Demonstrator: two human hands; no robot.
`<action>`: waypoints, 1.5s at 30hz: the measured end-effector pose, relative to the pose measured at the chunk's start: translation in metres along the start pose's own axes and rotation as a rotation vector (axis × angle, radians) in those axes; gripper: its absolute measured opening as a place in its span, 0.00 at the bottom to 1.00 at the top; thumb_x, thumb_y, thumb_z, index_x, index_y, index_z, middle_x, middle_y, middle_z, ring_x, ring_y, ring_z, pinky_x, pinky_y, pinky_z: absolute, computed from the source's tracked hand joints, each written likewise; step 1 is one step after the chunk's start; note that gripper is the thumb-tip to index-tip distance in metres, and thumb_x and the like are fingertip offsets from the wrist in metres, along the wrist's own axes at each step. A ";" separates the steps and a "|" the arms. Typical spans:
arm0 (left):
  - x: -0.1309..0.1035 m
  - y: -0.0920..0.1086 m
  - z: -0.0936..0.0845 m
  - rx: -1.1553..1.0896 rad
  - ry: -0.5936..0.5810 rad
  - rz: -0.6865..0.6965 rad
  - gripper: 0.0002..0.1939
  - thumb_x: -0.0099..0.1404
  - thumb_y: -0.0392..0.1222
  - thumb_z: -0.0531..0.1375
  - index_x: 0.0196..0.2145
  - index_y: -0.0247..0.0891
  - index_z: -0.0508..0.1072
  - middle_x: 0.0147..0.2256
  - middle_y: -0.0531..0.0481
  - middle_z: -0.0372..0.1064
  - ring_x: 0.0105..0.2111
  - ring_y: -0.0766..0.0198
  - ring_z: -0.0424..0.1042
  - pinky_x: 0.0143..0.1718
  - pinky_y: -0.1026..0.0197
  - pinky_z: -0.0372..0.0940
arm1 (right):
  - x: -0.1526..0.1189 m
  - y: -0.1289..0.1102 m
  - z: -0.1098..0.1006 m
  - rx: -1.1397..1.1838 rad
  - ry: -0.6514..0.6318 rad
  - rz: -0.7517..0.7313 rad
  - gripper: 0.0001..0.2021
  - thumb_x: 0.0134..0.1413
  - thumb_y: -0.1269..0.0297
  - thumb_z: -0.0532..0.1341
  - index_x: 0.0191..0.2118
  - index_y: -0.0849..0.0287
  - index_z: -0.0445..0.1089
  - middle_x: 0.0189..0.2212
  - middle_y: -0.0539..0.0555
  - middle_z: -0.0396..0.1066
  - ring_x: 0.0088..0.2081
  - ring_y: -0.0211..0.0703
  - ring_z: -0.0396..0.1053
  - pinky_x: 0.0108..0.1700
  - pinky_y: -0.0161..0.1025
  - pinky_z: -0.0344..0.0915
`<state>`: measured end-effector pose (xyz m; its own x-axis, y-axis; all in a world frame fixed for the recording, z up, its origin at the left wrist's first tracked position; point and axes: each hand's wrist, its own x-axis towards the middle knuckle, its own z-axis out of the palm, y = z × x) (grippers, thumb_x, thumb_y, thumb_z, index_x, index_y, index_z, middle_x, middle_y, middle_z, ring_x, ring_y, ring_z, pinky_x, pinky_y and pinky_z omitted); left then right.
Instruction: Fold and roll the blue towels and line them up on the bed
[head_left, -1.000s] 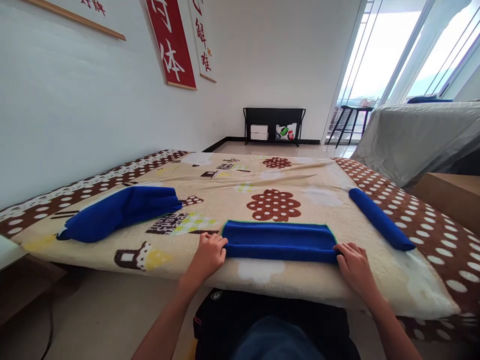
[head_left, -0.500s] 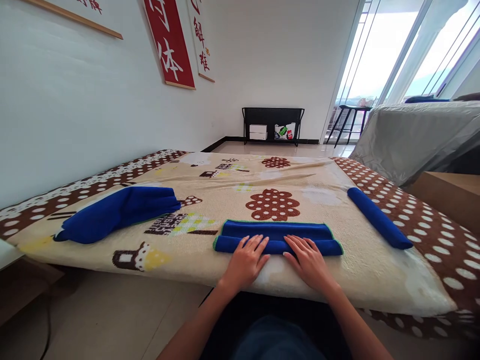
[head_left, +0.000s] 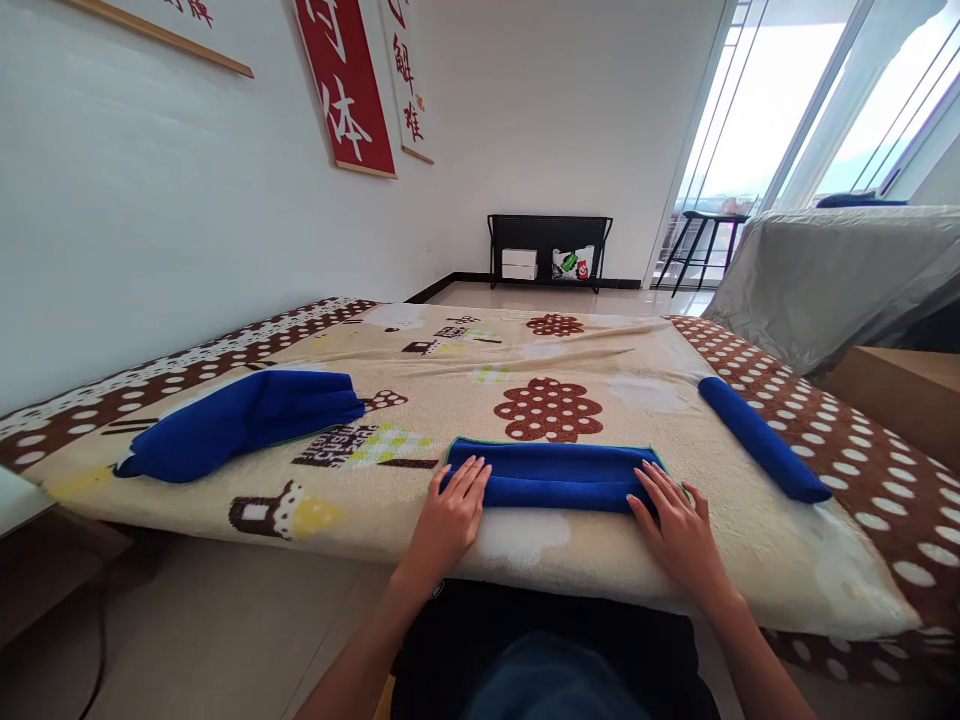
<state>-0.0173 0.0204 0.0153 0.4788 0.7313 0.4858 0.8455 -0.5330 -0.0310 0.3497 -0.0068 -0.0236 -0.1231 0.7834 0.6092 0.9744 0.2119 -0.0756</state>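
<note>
A blue cloth with green edging (head_left: pixel 555 478) lies partly rolled near the front edge of the bed, its near part forming a thick band. My left hand (head_left: pixel 452 508) rests flat on its left end, fingers stretched out. On the right end lies my right hand (head_left: pixel 675 518), its fingers spread. Neither hand grips the cloth. A rolled blue cloth (head_left: pixel 763 438) sits to the right on the blanket. Over on the left is a loosely bunched blue cloth (head_left: pixel 240 422).
The patterned blanket (head_left: pixel 637 345) covers the bed. A cardboard box (head_left: pixel 900 385) and a plastic-covered piece of furniture (head_left: pixel 847 270) stand at the right. Against the far wall is a black rack (head_left: pixel 550 232); a stool (head_left: pixel 705 240) stands by the window.
My hands have moved apart, from the middle of the cloth outward to its two ends. The cloth stays in about the same place.
</note>
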 end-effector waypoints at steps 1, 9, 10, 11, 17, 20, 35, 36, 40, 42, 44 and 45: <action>-0.001 0.003 -0.003 -0.019 -0.005 0.063 0.23 0.71 0.33 0.48 0.61 0.40 0.66 0.62 0.43 0.63 0.62 0.54 0.62 0.61 0.46 0.55 | -0.003 0.001 -0.002 0.023 0.016 -0.017 0.23 0.67 0.52 0.49 0.61 0.55 0.64 0.62 0.57 0.63 0.62 0.48 0.61 0.64 0.50 0.48; -0.030 -0.021 -0.010 -0.060 0.015 0.036 0.25 0.65 0.29 0.51 0.59 0.41 0.66 0.56 0.45 0.69 0.56 0.54 0.66 0.59 0.49 0.58 | -0.033 0.035 -0.005 0.073 0.004 -0.061 0.20 0.62 0.64 0.51 0.58 0.52 0.65 0.56 0.54 0.70 0.56 0.45 0.67 0.57 0.46 0.52; -0.031 -0.025 -0.008 -0.064 0.022 0.025 0.26 0.65 0.29 0.51 0.59 0.40 0.66 0.56 0.45 0.68 0.57 0.54 0.66 0.59 0.49 0.58 | -0.033 0.036 -0.003 0.065 0.002 -0.058 0.20 0.61 0.64 0.50 0.58 0.51 0.65 0.56 0.53 0.70 0.56 0.45 0.67 0.57 0.46 0.52; -0.031 -0.028 -0.006 -0.068 0.026 0.014 0.26 0.64 0.28 0.50 0.59 0.40 0.66 0.56 0.45 0.69 0.57 0.54 0.66 0.59 0.49 0.58 | -0.031 0.037 -0.002 0.057 0.002 -0.052 0.20 0.61 0.65 0.51 0.57 0.51 0.66 0.55 0.53 0.70 0.55 0.45 0.68 0.57 0.46 0.51; -0.011 -0.027 0.007 -0.080 0.037 -0.076 0.23 0.60 0.26 0.51 0.51 0.38 0.70 0.49 0.43 0.73 0.52 0.52 0.68 0.57 0.47 0.58 | -0.007 0.028 0.004 0.023 0.034 -0.036 0.17 0.59 0.68 0.53 0.52 0.54 0.69 0.49 0.53 0.74 0.51 0.44 0.69 0.57 0.47 0.49; 0.000 -0.025 0.011 -0.077 0.043 -0.102 0.21 0.60 0.26 0.51 0.49 0.37 0.71 0.48 0.42 0.73 0.51 0.51 0.68 0.56 0.46 0.57 | 0.000 0.025 0.004 0.005 0.042 -0.033 0.15 0.58 0.71 0.53 0.50 0.56 0.69 0.47 0.53 0.74 0.50 0.45 0.69 0.57 0.48 0.49; 0.011 -0.012 -0.021 0.088 -0.174 -0.109 0.16 0.64 0.25 0.47 0.35 0.37 0.73 0.35 0.43 0.73 0.40 0.52 0.71 0.49 0.46 0.58 | -0.002 -0.003 -0.020 -0.022 -0.082 0.004 0.12 0.60 0.74 0.51 0.39 0.57 0.71 0.35 0.53 0.74 0.43 0.46 0.69 0.54 0.51 0.51; 0.015 -0.004 -0.020 0.074 -0.185 -0.097 0.16 0.64 0.26 0.48 0.37 0.36 0.74 0.37 0.43 0.74 0.42 0.51 0.71 0.50 0.45 0.58 | 0.002 -0.012 -0.019 -0.003 -0.070 -0.004 0.14 0.59 0.74 0.51 0.42 0.57 0.72 0.38 0.53 0.74 0.44 0.46 0.69 0.54 0.50 0.52; 0.029 0.039 -0.009 -0.111 -0.211 0.060 0.20 0.65 0.30 0.51 0.53 0.36 0.71 0.49 0.42 0.73 0.50 0.52 0.69 0.54 0.49 0.59 | 0.016 -0.061 -0.011 0.186 -0.089 -0.156 0.22 0.60 0.75 0.51 0.57 0.53 0.67 0.50 0.53 0.73 0.50 0.43 0.69 0.57 0.47 0.54; 0.035 0.057 -0.001 -0.194 -0.202 0.130 0.22 0.69 0.33 0.51 0.59 0.37 0.67 0.55 0.43 0.69 0.55 0.54 0.67 0.56 0.51 0.59 | 0.022 -0.082 -0.007 0.236 -0.128 -0.217 0.21 0.64 0.70 0.50 0.60 0.52 0.65 0.54 0.53 0.71 0.53 0.42 0.68 0.59 0.45 0.55; 0.037 0.065 0.005 -0.237 -0.190 0.139 0.21 0.72 0.39 0.49 0.61 0.37 0.65 0.58 0.43 0.67 0.58 0.56 0.66 0.58 0.51 0.57 | 0.026 -0.093 -0.005 0.229 -0.151 -0.228 0.19 0.67 0.61 0.51 0.61 0.53 0.64 0.56 0.54 0.70 0.55 0.44 0.67 0.58 0.46 0.56; 0.037 0.064 0.006 -0.242 -0.185 0.121 0.21 0.74 0.42 0.48 0.60 0.37 0.66 0.59 0.43 0.67 0.59 0.56 0.65 0.59 0.51 0.57 | 0.027 -0.094 -0.004 0.211 -0.154 -0.218 0.20 0.68 0.58 0.51 0.61 0.53 0.64 0.57 0.54 0.69 0.56 0.44 0.67 0.58 0.46 0.56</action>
<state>0.0556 0.0161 0.0260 0.6263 0.7092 0.3237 0.7095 -0.6906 0.1402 0.2556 -0.0080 0.0031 -0.3666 0.7823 0.5036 0.8638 0.4872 -0.1281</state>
